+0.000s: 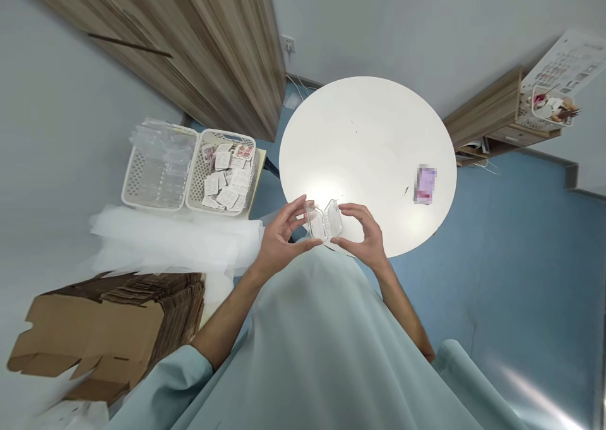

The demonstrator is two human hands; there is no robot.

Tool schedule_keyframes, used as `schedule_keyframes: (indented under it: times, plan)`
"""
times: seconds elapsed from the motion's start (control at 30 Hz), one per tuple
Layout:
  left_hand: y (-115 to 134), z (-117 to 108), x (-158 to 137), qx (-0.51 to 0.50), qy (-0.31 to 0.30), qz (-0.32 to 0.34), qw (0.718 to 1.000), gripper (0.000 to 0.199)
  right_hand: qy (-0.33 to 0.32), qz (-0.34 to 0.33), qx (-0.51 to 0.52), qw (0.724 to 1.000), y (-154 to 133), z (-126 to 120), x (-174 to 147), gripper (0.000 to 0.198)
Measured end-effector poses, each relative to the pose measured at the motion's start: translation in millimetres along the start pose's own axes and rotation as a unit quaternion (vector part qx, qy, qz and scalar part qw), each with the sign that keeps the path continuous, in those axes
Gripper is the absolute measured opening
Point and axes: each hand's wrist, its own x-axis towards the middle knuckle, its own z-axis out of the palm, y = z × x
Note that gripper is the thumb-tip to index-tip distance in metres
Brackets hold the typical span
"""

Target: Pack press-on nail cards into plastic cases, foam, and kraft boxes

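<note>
A small clear plastic case (326, 221) is held over the near edge of the round white table (364, 133). Its two halves are spread apart on a hinge in the middle, and I see nothing inside them. My left hand (286, 237) grips the left half between thumb and fingers. On the other side, my right hand (363, 233) pinches the right half, thumb below and fingertips above.
A pixelated purple item (425, 185) lies on the table's right. At left stand a white basket of printed packets (230, 177), a basket with clear plastic (163, 177), a white wrap roll (180, 237) and stacked cardboard boxes (99, 329). A shelf unit (492, 114) stands right.
</note>
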Motion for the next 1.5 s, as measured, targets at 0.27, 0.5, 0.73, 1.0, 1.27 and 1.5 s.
schedule_keyframes:
  times: [0.27,0.5,0.73,1.0,1.27,1.5]
  plan:
    - [-19.6,0.7,-1.9,-0.033,0.095,-0.049,0.994,0.050,0.142,0.084,0.009,0.986,17.7,31.4,-2.0,0.028]
    - [-45.8,-20.4,-7.7,-0.043,0.100,-0.136,0.985,0.059,0.150,0.171,0.033,0.973,36.2,41.7,17.4,0.035]
    - [-48.4,-43.6,-11.9,-0.036,-0.016,-0.181,0.983,0.091,0.008,0.207,0.090,0.974,49.5,45.6,43.3,0.044]
    - [-48.8,-56.0,-19.1,-0.099,0.016,-0.226,0.969,0.066,-0.099,0.163,0.063,0.980,68.1,65.6,64.0,0.043]
    - [-51.1,-75.2,-44.9,-0.105,0.120,-0.227,0.961,0.067,-0.172,0.178,-0.289,0.925,144.1,77.6,77.2,0.051]
    - [-54.8,-81.1,-57.6,-0.113,0.164,-0.236,0.951,0.067,-0.206,0.150,-0.425,0.869,169.0,96.1,73.4,0.050]
